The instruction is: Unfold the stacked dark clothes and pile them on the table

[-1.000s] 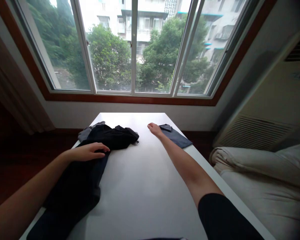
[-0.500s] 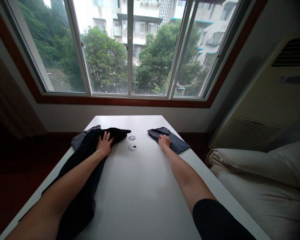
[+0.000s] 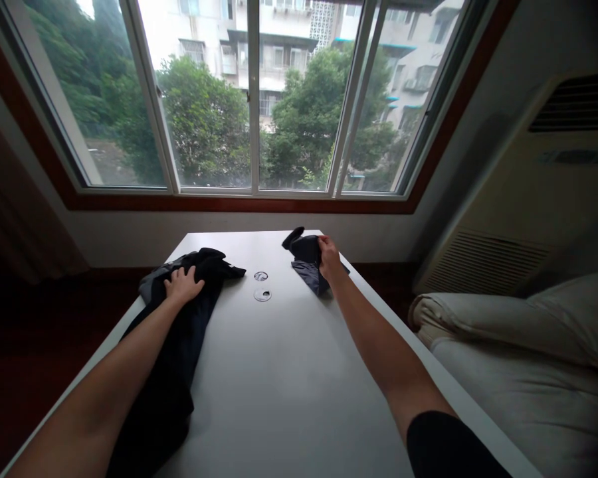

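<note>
On the left of the white table, my left hand (image 3: 183, 287) rests on a black garment (image 3: 154, 411) with its fingers spread. The garment runs from the far left corner towards me, its far end bunched up. Some grey cloth (image 3: 152, 285) shows from beneath it at the table's left edge. At the far right, my right hand (image 3: 329, 257) is closed on a dark grey folded cloth (image 3: 309, 269). One black flap of this cloth stands up off the table, while its lower part lies on the top. My right hand and wrist partly hide it.
The white table (image 3: 289, 385) has two round fittings (image 3: 262, 295) near its far end. A window (image 3: 254, 192) is beyond it. To the right are a cream padded seat (image 3: 518, 372) and a large pale vented unit (image 3: 508, 219). A curtain (image 3: 24, 199) hangs on the left.
My right hand has closed on the dark grey cloth and lifted part of it. My left hand has slid left over the black garment, whose far end is now more bunched.
</note>
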A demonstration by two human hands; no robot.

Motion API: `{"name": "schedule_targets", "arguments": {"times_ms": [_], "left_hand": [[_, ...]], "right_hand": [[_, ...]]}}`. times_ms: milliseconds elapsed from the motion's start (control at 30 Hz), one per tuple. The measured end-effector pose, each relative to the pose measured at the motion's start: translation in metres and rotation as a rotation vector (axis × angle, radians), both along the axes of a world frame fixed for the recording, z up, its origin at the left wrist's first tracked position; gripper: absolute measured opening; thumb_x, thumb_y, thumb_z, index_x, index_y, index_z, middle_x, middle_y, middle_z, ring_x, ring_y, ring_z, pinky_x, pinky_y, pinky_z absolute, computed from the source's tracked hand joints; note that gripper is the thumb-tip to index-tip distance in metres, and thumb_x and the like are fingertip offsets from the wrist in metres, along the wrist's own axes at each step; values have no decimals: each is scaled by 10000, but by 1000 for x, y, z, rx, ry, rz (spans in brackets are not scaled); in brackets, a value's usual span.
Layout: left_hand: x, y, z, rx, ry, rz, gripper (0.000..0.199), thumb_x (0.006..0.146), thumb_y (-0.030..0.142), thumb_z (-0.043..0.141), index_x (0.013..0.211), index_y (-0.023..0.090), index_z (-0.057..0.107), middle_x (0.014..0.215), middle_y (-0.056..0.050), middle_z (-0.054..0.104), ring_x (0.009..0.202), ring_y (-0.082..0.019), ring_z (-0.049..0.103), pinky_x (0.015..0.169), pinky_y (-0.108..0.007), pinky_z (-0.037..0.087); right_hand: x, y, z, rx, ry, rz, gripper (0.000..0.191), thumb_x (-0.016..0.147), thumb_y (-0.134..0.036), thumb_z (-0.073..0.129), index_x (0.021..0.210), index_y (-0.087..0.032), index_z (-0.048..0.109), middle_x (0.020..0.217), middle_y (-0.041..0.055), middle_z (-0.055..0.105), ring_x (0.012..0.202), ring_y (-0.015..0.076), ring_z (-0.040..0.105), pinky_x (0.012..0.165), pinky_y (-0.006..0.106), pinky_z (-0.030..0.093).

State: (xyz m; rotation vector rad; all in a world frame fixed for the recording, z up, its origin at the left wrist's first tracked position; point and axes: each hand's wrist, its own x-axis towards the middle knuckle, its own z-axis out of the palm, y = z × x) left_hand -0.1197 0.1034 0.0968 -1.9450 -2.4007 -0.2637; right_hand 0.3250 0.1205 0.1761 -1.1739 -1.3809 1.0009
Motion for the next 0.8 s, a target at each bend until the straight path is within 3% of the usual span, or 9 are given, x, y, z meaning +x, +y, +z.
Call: {"name": "schedule_targets", "arguments": {"times_ms": [67,133,233,300,367,500,567,667,800], "left_hand": [[17,-13,4,139,70,-71,705,942,423,510,1561,102,410,1649,-249,305,1527,-436,207,1190,-640,171],[40,-28,7,205,58,-220,681,940,378,521,1564,122,423,1673,-200,289,1543,-386,207,1232,-570,138],[78,-55,6,-39,-178,-501,554,989,412,453,1488,191,545,1513,-120,553,1374,-300,501,1158,-406,349],[105,-80,-1,-262,-351,-642,553,1037,516,335,1369,209,653,1312,-93,692,1200,-273,629,1033,-351,458],[131,-112,-10,-280,-369,-760,603,1018,620,354,1353,230,667,1295,-99,685,1177,-282,631,1030,-365,462],[175,-187,-26,-249,-233,-987,1003,801,765,641,1618,265,345,1493,-182,505,1315,-395,521,1095,-514,431],[194,-221,-29,-225,-134,-1103,1111,714,744,732,1630,290,296,1560,-210,409,1371,-470,446,1097,-612,410],[213,-256,-27,-279,-38,-1212,763,855,502,653,1546,281,415,1349,-189,567,1152,-395,620,931,-540,541],[209,-267,-10,-474,-26,-1433,547,883,387,587,1416,271,543,1130,-152,669,831,-319,706,622,-409,562]], "right_hand": [[-4,-22,1,67,92,106,330,898,-543,625,1026,-239,601,915,28,672,884,201,637,784,297,517],[-3,-47,-1,-2,20,388,376,844,-538,722,997,-207,629,997,66,700,959,226,661,848,330,526],[0,-72,-8,-186,-181,891,438,819,-526,783,1002,-140,691,1106,135,721,1091,283,668,968,397,510],[1,-71,-18,-223,-272,1000,436,861,-517,746,1047,-124,709,1132,141,725,1102,275,672,990,394,501],[0,-57,-32,-175,-342,816,390,910,-494,683,1069,-138,706,1123,118,728,1063,236,678,951,349,508],[-1,-12,-64,-125,-528,81,316,989,-404,532,1165,-173,657,1135,86,713,1036,195,661,877,284,495],[-2,4,-75,-167,-643,-158,366,1001,-409,503,1259,-178,621,1193,101,696,1082,207,649,897,284,480],[-10,13,-89,-217,-805,-250,552,988,-499,515,1416,-152,530,1313,169,642,1184,255,620,936,304,465],[-33,3,-105,-185,-1025,-187,655,905,-549,607,1438,-180,516,1354,182,615,1262,302,580,942,327,474]]}}
